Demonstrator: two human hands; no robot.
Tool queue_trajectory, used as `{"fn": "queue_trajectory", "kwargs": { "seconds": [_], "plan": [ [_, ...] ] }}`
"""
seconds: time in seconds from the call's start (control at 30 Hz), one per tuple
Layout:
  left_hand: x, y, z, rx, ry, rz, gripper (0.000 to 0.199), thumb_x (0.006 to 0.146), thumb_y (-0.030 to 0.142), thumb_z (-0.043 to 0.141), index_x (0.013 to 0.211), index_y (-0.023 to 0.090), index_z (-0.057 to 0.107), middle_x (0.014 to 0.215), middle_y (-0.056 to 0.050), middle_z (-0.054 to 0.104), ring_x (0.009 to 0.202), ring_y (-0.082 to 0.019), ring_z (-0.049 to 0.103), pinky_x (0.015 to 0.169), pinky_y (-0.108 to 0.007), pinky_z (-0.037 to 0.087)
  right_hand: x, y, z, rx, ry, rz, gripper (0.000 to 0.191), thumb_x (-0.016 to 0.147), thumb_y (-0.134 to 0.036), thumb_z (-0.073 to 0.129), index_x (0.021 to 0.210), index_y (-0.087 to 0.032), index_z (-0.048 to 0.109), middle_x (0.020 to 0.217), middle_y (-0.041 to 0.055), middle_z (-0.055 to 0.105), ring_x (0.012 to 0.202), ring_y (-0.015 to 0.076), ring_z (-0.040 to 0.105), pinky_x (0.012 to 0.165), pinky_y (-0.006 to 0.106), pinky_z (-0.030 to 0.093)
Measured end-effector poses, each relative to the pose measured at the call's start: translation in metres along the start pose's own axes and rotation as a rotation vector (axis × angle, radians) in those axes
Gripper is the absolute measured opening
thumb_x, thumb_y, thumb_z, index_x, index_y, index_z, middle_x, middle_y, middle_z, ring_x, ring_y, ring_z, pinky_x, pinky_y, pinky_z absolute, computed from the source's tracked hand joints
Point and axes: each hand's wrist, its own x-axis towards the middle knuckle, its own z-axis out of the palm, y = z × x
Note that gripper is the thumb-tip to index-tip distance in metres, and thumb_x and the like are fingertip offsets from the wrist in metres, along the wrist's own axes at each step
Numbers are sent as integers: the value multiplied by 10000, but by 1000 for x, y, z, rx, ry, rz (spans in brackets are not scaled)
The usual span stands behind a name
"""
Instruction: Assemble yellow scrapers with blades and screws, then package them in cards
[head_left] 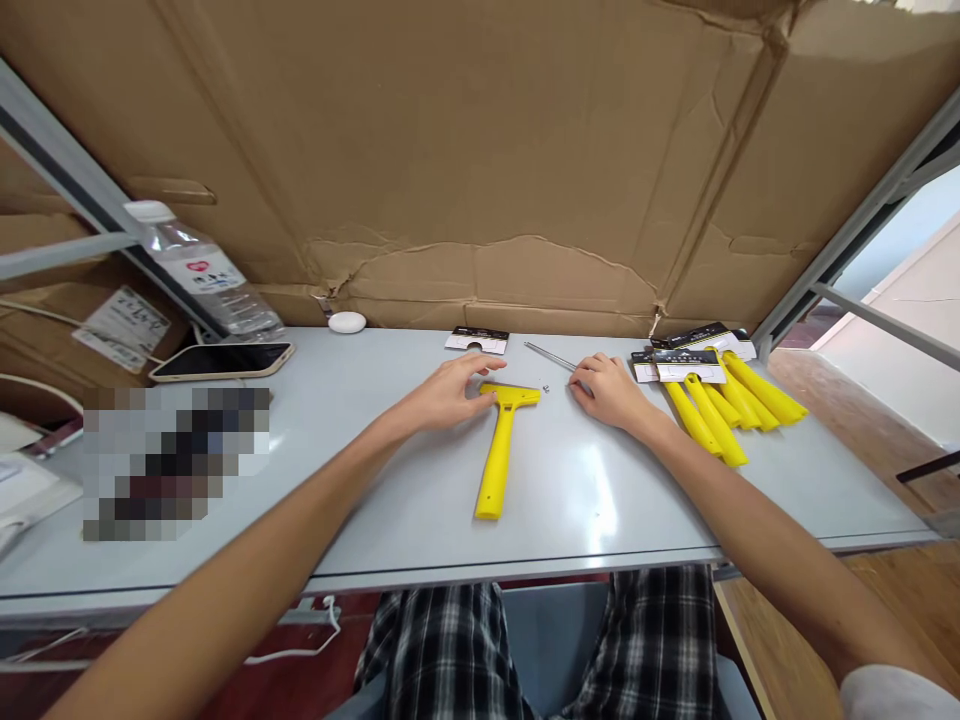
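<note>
A yellow T-shaped scraper [496, 460] lies on the table, its head away from me and its handle pointing towards me. My left hand [454, 392] is at the left end of that head, fingers apart, with the thumb at its edge; whether it touches cannot be told. To the right, my right hand [606, 388] rests low on the table with curled fingers at the near end of a thin metal rod [549, 355], like a screwdriver shaft. That end is hidden under the fingers. Tiny metal pieces [546, 388], perhaps screws, lie beside the scraper head.
Several yellow scraper handles [739, 400] with black-and-white header cards lie at the right. Another card [477, 340] lies at the back, near a white oval object [346, 322]. A phone [223, 361] and a plastic bottle [206, 275] are at the left. Cardboard [480, 150] walls the back.
</note>
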Motion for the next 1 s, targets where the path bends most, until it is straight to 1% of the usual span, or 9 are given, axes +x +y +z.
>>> {"fn": "queue_trajectory", "kwargs": {
  "seconds": [0.1,0.2,0.3,0.4,0.53,0.63,0.73,0.87,1.0],
  "plan": [
    [3,-14,-3,-101,-121,-4,706,852,509,735,1502,249,640,1393,-116,742,1264,-312,699,1125,-483,552,2,-4,-3,-49,-4,-13,272,1074,-245,526,1093,-175,788,1203,153,759,1201,314,601,994,466,369],
    [7,-26,-8,-185,-146,-16,782,808,577,791,1497,238,646,1355,-128,751,1180,-298,718,1070,-479,586,9,-11,-5,-75,-17,-43,274,1062,-228,529,1088,-170,796,1190,161,767,1210,327,607,1037,490,373],
    [11,-34,-11,-264,-48,-66,739,853,612,746,1471,214,664,1408,-149,736,1232,-300,710,1073,-465,588,20,-18,-3,-23,9,-74,303,1058,-210,510,1181,-178,786,1253,150,767,1241,307,620,1079,476,413],
    [13,-37,-10,-271,120,-143,608,981,558,579,1445,178,682,1484,-156,712,1349,-292,678,1164,-440,529,26,-21,4,176,121,-81,385,1037,-166,473,1301,-176,754,1348,139,755,1285,280,642,1136,456,467],
    [12,-41,-6,-53,234,-154,548,1058,419,411,1417,136,712,1499,-157,709,1397,-288,657,1236,-428,461,19,-20,17,374,207,-91,471,999,-129,444,1354,-217,742,1388,111,759,1335,277,665,1183,496,507],
    [10,-45,-5,168,173,-52,538,1061,361,381,1414,138,720,1527,-164,688,1441,-314,624,1268,-452,425,9,-17,20,425,204,-69,471,994,-145,453,1347,-240,750,1401,89,761,1371,268,672,1204,492,509],
    [9,-49,-7,252,73,-15,502,1038,330,394,1346,176,759,1486,-152,715,1399,-335,652,1246,-479,451,5,-16,20,480,201,36,408,987,-201,509,1293,-238,778,1331,87,791,1262,266,734,1149,459,549],
    [8,-50,-11,168,54,-49,502,1010,334,422,1341,205,777,1516,-102,708,1432,-317,634,1273,-462,430,7,-17,18,518,194,73,294,949,-294,644,1181,-223,810,1229,95,813,1154,277,760,1106,466,562],
    [9,-49,-16,16,87,-147,512,989,379,454,1330,214,798,1517,-57,711,1457,-279,625,1289,-404,412,8,-15,17,537,164,114,327,936,-257,645,1223,-230,800,1265,86,807,1185,278,758,1128,485,557]
  ]
}}
